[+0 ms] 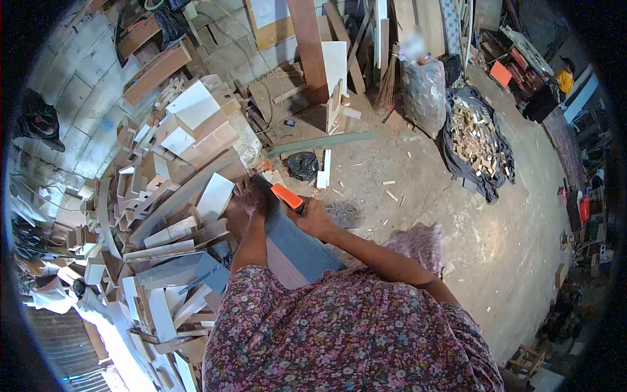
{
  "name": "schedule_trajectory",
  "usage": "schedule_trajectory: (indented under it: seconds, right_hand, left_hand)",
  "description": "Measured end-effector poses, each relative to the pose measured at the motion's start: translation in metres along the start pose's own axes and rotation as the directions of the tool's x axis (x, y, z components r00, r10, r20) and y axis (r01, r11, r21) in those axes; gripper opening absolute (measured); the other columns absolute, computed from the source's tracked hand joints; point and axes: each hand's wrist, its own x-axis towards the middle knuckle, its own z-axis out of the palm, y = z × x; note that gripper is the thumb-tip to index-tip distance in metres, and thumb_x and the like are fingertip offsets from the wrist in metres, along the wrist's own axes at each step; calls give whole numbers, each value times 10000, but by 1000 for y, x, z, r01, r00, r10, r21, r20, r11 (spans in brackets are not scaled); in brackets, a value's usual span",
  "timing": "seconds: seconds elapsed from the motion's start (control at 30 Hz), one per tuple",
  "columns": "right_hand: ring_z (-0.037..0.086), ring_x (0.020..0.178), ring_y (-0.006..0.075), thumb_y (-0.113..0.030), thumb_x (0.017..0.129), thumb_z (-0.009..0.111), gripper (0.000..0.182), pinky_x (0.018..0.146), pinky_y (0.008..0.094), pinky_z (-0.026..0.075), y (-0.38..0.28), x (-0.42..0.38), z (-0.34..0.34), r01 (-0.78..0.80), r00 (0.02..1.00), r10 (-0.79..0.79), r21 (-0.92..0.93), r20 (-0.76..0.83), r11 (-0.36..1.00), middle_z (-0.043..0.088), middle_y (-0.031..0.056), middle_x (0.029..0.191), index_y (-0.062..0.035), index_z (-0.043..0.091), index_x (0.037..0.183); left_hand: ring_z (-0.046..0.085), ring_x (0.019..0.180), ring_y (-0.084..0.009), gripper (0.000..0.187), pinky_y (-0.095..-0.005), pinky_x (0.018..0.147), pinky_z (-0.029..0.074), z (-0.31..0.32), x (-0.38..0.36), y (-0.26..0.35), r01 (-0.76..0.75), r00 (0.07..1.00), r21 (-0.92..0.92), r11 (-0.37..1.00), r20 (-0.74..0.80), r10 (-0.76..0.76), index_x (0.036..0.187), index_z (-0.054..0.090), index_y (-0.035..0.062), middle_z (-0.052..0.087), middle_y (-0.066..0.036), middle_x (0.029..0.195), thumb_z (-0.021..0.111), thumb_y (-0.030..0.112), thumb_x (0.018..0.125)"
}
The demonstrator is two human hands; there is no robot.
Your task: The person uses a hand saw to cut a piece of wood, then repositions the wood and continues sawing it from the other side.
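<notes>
My right hand [315,220] is closed around the orange and black handle of what looks like a handsaw [287,196]. Its dark blade points up and left, toward my other hand. My left hand [249,197] lies with fingers spread on a brown wooden board [236,215], just left of the blade. A white-faced board piece [215,197] sits beside those fingers. Below both hands runs a long blue-grey board [294,245], its near end hidden by my patterned clothing. Whether the blade touches the wood cannot be made out.
Wood offcuts [176,232] pile up along the left. Ahead lie a green strip [320,142] and a black plastic bundle [303,166]. A dark cloth heaped with small wood pieces [473,134] and a filled clear sack [424,95] stand further right. Another person [565,77] is at far right.
</notes>
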Motion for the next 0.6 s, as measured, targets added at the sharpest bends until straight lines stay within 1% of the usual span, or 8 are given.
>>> schedule_trajectory:
  seconds: [0.07,0.1,0.17,0.3,0.4,0.47,0.57,0.6]
  right_hand:
    - [542,668,132,-205,797,587,277,633,300,447,-9,-1,-3,-88,996,90,-60,27,994,619,105,774,2,569,981]
    - [542,668,132,-205,797,587,277,633,300,447,-3,1,-3,-77,997,78,-53,26,996,619,105,774,2,569,981]
    - [537,663,138,-216,801,587,286,637,303,441,8,1,2,-36,998,34,62,45,997,604,102,756,5,562,981]
    - [523,658,137,-244,802,593,317,639,307,435,-3,-4,-3,-35,998,33,43,48,998,590,100,737,8,555,990]
    - [517,649,144,-271,804,593,337,637,312,431,0,-4,-3,-29,998,28,18,60,999,582,102,720,8,552,987]
    - [601,672,345,-320,766,608,378,611,397,462,8,-4,0,56,998,-57,69,12,996,588,198,683,9,547,942]
    - [598,697,348,-328,763,609,390,631,406,458,-5,-7,-7,-25,998,23,25,55,999,586,202,696,15,543,936]
    - [598,697,348,-328,763,609,390,631,406,458,-4,-7,-6,-27,998,26,19,57,999,586,202,696,15,543,936]
  left_hand:
    - [375,1068,-335,401,-421,922,308,-7,4,2,4,999,11,1000,41,-4,1125,481,88,439,-123,1132,527,171,735]
    - [375,1068,-335,401,-421,922,308,-11,8,3,1,1000,18,1000,30,-2,1125,481,88,439,-123,1132,527,171,735]
    - [387,1053,-332,387,-417,910,319,-21,3,3,-117,993,53,992,16,116,1117,486,88,454,-119,1105,503,144,735]
    - [393,1059,-319,391,-410,904,325,-22,2,5,-42,999,-4,999,-9,42,1114,490,98,457,-113,1102,489,119,723]
    - [392,1078,-305,404,-409,900,329,-32,-1,8,-50,998,35,998,37,49,1120,484,108,453,-108,1113,488,118,717]
    - [389,1095,-300,410,-410,909,323,-30,-2,8,-64,997,31,997,46,63,1124,480,107,445,-107,1123,493,125,715]
    - [386,1102,-305,389,-413,921,315,-77,-2,32,38,997,-81,996,76,-32,1124,476,96,449,-109,1120,478,130,736]
    - [386,1102,-305,389,-413,921,315,-68,-2,27,43,996,-85,995,79,-36,1124,476,96,449,-109,1120,478,130,736]
